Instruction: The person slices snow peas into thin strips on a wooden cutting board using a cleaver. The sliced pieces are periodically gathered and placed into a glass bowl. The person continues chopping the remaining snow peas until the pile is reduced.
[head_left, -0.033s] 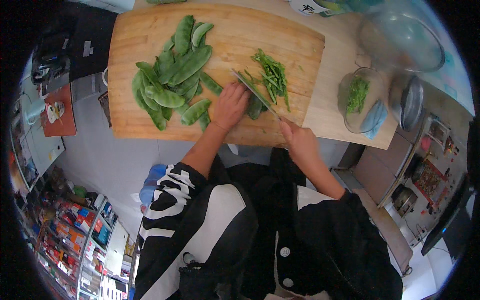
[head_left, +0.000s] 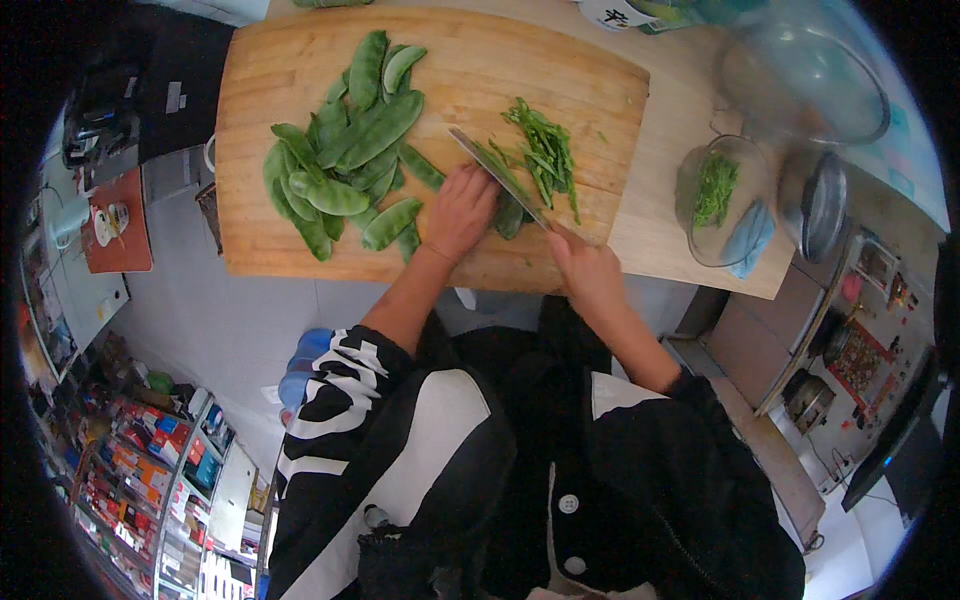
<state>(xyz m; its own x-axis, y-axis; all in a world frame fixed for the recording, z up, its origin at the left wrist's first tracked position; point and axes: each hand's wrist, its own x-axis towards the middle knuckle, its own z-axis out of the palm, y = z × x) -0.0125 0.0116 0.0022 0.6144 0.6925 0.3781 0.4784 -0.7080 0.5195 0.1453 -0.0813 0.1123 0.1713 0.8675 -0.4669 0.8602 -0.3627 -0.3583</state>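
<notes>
Slicing just in from the board's (head_left: 600, 90) near edge, steadying the bean (head_left: 509, 216) under a half-curled left hand (head_left: 463, 210), gripping the knife (head_left: 507, 181) in a closed right hand (head_left: 586, 265). Best to tuck fingers (head_left: 477, 182) in, keep strokes short, match the thin slices (head_left: 546, 152).

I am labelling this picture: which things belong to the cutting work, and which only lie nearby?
In the work: left hand, right hand, knife, flat green beans, sliced beans, wooden cutting board, clear bowl (probably).
Only nearby: blue cloth, stocked shelves.
</notes>
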